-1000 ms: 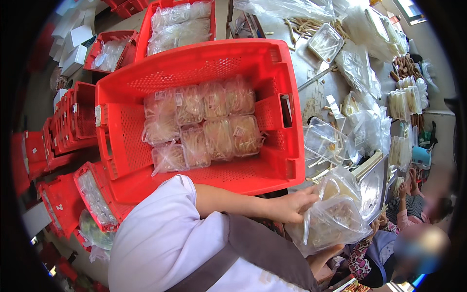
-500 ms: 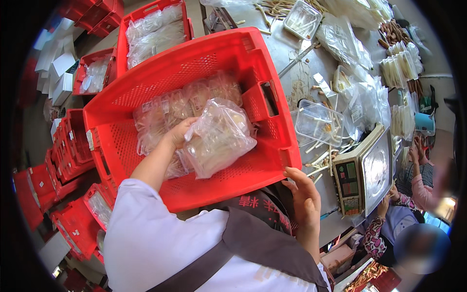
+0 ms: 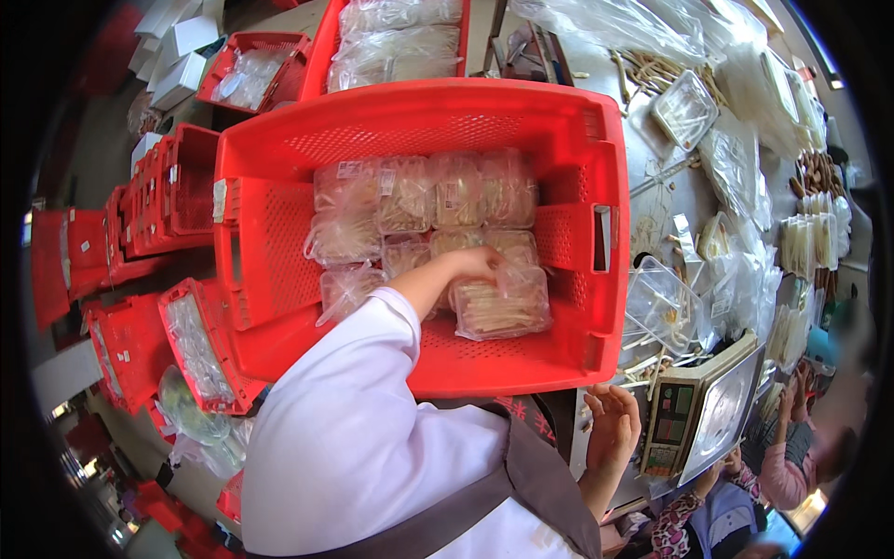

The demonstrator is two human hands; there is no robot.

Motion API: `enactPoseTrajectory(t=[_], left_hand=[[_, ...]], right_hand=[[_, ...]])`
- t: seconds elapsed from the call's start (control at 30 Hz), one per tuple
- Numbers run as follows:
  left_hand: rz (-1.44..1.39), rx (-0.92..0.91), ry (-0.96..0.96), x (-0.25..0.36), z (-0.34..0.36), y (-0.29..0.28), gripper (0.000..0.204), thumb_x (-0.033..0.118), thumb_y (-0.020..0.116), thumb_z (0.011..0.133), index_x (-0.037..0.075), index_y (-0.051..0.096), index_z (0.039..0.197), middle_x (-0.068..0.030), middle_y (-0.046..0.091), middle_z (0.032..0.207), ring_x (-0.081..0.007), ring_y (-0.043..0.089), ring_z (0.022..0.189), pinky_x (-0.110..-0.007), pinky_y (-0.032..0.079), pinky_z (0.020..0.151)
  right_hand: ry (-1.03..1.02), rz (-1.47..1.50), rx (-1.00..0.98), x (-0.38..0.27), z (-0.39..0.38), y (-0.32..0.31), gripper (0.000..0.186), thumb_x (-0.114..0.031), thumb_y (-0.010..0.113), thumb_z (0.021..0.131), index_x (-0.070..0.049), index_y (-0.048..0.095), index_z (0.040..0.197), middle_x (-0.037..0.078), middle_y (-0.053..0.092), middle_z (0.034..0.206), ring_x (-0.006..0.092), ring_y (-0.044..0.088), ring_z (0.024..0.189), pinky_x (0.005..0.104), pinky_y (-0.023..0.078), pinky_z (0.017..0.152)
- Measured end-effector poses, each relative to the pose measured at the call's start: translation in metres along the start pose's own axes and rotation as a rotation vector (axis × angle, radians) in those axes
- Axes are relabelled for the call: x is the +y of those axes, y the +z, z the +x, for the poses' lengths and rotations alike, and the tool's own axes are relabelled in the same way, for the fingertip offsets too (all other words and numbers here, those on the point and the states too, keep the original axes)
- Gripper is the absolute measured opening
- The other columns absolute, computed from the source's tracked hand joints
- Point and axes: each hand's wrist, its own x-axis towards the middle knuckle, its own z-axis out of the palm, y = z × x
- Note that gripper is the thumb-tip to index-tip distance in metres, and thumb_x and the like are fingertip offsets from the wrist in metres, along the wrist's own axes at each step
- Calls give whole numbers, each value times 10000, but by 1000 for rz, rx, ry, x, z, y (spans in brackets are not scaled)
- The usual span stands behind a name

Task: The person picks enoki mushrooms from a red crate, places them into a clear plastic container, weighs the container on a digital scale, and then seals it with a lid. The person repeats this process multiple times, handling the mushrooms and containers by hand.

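A large red plastic crate (image 3: 428, 380) stands before me, with several clear-bagged trays (image 3: 456, 191) of pale, stick-like pieces in rows on its bottom. Inside its near right part, my left hand (image 3: 473, 265) is closed on the top of one bagged tray (image 3: 503, 312); the thumb side is partly hidden by plastic. This tray lies low, close to the others, and I cannot tell whether it rests on the bottom. By the crate's near right corner, my right hand (image 3: 612, 429) holds nothing, its fingers loosely bent and apart.
Right of the crate, a digital scale (image 3: 698, 410) stands on a metal table (image 3: 652, 200) with empty clear trays (image 3: 663, 303), plastic bags and loose pale sticks. Other red crates (image 3: 191, 182) stand at the left and back. Co-workers' hands (image 3: 712, 477) are at the lower right.
My left hand has lowered the bagged tray from above the others into the crate's near right part. The view has shifted, and my right hand stays by the crate's corner.
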Motion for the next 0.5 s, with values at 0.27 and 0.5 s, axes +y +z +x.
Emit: enactPoseTrajectory(t=[0.27, 0.5], left_hand=[[-1192, 635, -187, -53, -165, -32, 376, 76, 705, 792, 13, 573, 1138, -95, 637, 1053, -203, 615, 963, -395, 520, 836], [-838, 716, -761, -105, -278, -24, 399, 242, 692, 805, 5, 558, 1097, -122, 643, 987, -235, 654, 882, -425, 548, 714]], right_hand=[[-24, -40, -126, -12, 22, 0, 478, -340, 567, 895, 46, 515, 1173, 175, 595, 1114, 272, 560, 1079, 408, 418, 951], [-18, -72, -265, -8, 47, 5, 453, -343, 561, 901, 37, 529, 1146, 156, 598, 1095, 258, 564, 1063, 406, 425, 940]])
